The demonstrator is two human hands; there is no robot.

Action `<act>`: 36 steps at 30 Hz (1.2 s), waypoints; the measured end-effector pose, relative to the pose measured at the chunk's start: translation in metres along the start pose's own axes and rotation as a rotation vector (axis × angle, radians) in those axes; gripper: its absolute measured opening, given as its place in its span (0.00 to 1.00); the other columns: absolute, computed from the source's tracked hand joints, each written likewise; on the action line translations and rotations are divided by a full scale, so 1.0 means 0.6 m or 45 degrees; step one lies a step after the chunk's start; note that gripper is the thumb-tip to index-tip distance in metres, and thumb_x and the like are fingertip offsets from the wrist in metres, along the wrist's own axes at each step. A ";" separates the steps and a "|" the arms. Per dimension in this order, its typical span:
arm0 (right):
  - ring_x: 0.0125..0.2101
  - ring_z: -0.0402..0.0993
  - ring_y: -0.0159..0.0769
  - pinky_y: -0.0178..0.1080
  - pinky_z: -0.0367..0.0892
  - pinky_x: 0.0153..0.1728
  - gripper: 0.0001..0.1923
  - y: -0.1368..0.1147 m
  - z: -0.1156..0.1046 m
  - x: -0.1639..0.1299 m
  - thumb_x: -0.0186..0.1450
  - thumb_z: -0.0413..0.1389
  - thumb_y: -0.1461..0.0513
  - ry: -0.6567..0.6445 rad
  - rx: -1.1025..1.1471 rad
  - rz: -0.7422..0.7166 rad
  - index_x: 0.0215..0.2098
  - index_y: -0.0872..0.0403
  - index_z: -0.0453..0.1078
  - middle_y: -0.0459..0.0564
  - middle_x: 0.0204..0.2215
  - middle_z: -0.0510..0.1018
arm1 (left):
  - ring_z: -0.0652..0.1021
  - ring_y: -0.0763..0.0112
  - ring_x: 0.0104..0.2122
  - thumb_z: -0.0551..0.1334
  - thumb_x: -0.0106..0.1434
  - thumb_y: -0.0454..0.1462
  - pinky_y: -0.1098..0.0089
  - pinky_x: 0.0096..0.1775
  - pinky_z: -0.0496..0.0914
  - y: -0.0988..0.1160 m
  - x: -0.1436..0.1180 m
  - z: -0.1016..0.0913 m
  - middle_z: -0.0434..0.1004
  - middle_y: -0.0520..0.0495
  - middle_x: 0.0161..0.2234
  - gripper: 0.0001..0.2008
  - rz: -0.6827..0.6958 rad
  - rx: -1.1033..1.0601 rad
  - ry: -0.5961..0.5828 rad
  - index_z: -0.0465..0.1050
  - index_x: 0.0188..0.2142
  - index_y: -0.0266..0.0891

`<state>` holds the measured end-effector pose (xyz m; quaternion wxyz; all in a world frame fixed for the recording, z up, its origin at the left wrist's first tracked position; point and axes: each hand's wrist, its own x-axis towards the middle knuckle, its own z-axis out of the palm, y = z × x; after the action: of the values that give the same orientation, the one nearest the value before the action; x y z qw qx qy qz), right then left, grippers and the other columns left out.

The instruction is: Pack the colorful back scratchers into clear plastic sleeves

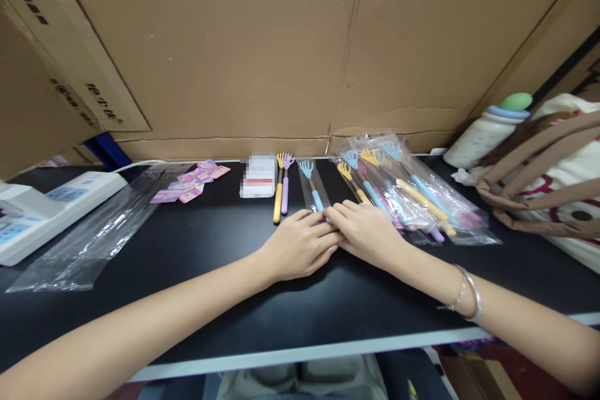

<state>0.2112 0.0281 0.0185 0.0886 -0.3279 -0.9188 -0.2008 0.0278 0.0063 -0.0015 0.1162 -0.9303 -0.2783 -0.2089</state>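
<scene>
Blue scratcher (310, 182) sits in its clear sleeve (317, 195) mid-surface (225, 244), claw end pointing at the cardboard wall (281, 44). Both hands meet over the sleeve's near end: left hand (300, 244) lies flat, fingertips on or just beside the sleeve mouth; right hand (368, 231) has its fingers over the same end. Neither grip looks clamped; fingers are loosely together, pressing down rather than pinching. The exact contact is hidden under the fingers, so I can't tell if the flap is held.

Judgement on doing this well:
- Pin the sleeve with one hand and work the open end with the other; the film is slippery and would skate on the black top.
- Keep the handle straight in the sleeve so the end lies flat, without wrinkles.
- Press from the middle outward along the edge.

Neighbours: two unbagged scratchers (281, 190), yellow and purple, just left of the sleeve; bagged pile (403, 197) just to the right, near the right hand, so watch the wrist and bangle (469, 294) don't drag it. Empty sleeves (98, 231) and pink cards (192, 184) lie well to the left.
</scene>
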 end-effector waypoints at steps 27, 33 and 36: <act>0.35 0.71 0.37 0.36 0.63 0.34 0.03 0.048 0.018 -0.010 0.65 0.55 0.62 -0.036 0.603 -0.072 0.37 0.54 0.66 0.49 0.32 0.74 | 0.76 0.68 0.40 0.51 0.68 0.47 0.69 0.39 0.66 -0.086 -0.007 -0.019 0.79 0.47 0.39 0.19 0.517 0.266 0.111 0.68 0.50 0.39; 0.33 0.70 0.36 0.35 0.62 0.32 0.04 0.043 0.019 -0.008 0.66 0.52 0.63 0.029 0.554 -0.143 0.34 0.55 0.67 0.49 0.30 0.74 | 0.75 0.72 0.37 0.51 0.69 0.38 0.71 0.37 0.65 -0.080 -0.007 -0.012 0.78 0.50 0.38 0.10 0.454 0.400 0.169 0.71 0.42 0.41; 0.31 0.69 0.35 0.35 0.61 0.31 0.08 0.040 0.021 -0.006 0.68 0.50 0.62 0.093 0.511 -0.168 0.33 0.55 0.68 0.49 0.29 0.74 | 0.75 0.73 0.34 0.53 0.69 0.38 0.71 0.34 0.64 -0.074 -0.006 -0.009 0.79 0.51 0.34 0.09 0.412 0.401 0.214 0.71 0.40 0.40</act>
<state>0.2288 0.0485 0.0135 0.1721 -0.2354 -0.9560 -0.0311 -0.0019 0.0391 0.0058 0.3145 -0.9125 -0.1439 -0.2184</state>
